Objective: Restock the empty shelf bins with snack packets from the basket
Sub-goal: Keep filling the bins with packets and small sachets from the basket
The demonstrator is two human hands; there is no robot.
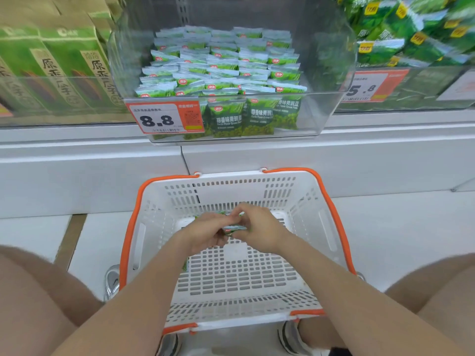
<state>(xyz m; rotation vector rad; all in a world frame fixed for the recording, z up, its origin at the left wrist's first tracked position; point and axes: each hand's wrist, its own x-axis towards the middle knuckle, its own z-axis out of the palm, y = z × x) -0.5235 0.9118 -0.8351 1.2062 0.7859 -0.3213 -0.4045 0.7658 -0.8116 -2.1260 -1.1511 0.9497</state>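
Head view: left hand and right hand low inside white basket, fingers curled round green snack packets, perhaps several; clear shelf bin above, nearly full.

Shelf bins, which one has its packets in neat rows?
The middle bin, bearing the 8.8 tag; in the right bin packets lie heaped, the left bin holds tall bags.

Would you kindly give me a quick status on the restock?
Left hand, right hand both grip green packets, inside basket. Clear bin well stocked. Nothing blocking.
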